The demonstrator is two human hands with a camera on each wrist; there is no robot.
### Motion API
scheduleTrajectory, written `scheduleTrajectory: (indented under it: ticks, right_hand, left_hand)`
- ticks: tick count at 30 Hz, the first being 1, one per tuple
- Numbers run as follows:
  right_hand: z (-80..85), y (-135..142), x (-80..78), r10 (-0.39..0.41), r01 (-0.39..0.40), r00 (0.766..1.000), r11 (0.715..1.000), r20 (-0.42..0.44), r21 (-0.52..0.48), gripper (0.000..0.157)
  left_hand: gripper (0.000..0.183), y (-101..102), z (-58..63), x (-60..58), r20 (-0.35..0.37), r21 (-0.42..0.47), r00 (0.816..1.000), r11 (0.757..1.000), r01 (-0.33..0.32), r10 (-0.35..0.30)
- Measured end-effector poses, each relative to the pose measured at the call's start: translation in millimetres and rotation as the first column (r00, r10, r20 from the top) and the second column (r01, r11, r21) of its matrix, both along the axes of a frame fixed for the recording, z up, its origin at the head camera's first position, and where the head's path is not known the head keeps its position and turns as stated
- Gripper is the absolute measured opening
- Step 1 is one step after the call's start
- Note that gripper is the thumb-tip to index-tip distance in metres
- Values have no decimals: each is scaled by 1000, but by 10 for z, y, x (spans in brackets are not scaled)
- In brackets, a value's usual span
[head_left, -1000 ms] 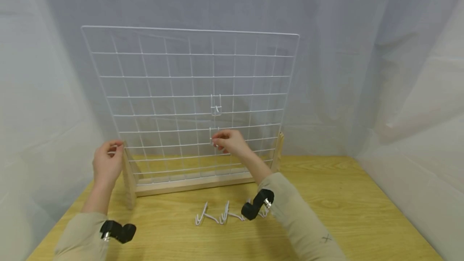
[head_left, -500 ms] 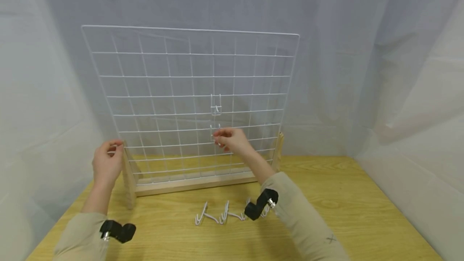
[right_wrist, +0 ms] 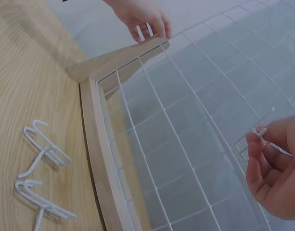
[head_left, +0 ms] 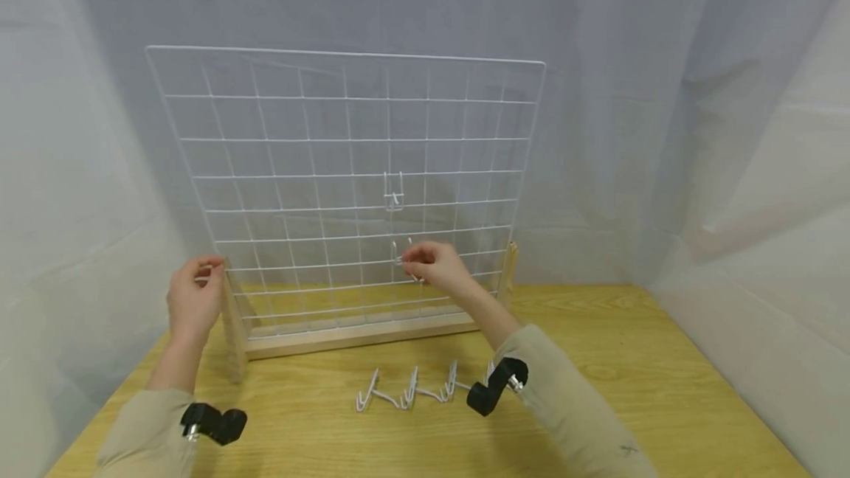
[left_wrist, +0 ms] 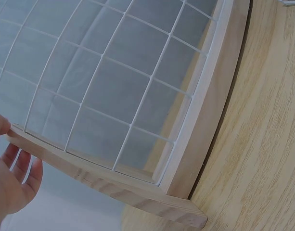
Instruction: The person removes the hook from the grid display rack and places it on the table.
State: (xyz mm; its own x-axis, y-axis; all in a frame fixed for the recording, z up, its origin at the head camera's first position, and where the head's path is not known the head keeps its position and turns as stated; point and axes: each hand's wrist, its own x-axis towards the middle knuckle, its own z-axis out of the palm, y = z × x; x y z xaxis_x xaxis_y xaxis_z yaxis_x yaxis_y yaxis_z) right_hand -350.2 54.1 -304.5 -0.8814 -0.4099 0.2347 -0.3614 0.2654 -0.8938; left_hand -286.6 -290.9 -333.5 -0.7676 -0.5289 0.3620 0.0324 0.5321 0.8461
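Note:
A white wire grid panel [head_left: 299, 140] stands upright in a wooden stand [head_left: 358, 336]. My left hand [head_left: 192, 299] pinches the top of the stand's left post [left_wrist: 84, 168] between thumb and fingers, at the panel's edge. With thumb and fingertips my right hand [head_left: 438, 268] pinches a white wire hook [right_wrist: 259, 132] in front of the grid's lower middle. Part of that hook is hidden by the fingers, and I cannot tell whether it touches the grid. Another white hook [head_left: 394, 194] hangs on the panel just above.
Several more white wire hooks [head_left: 408, 389] lie in a row on the wood-grain table [head_left: 319, 441], in front of the stand. The right post [head_left: 508, 275] rises beyond my right forearm. Pale sheeting [head_left: 637, 116] surrounds the table at the back and sides.
My right hand first lifts the hook slightly, then shifts it right and a little down, its prongs now off their former place on the grid. My left hand stays at the post.

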Motion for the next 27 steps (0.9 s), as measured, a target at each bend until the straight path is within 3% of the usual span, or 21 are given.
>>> scheduleTrajectory:
  ticks: [13, 20, 27]
  right_hand:
    - [-139, 158, 150, 13, -14, 1000, 999, 29, 39, 12]
    - [-270, 227, 221, 34, -36, 999, 996, 21, 83, 16]
    - [-405, 267, 278, 65, -69, 996, 995, 58, 67, 18]
  left_hand:
    - [31, 3, 17, 14, 18, -8, 1000, 1000, 21, -21]
    - [32, -3, 16, 24, 21, -2, 999, 1000, 24, -24]
    - [32, -13, 19, 26, 21, 1, 1000, 1000, 23, -23]
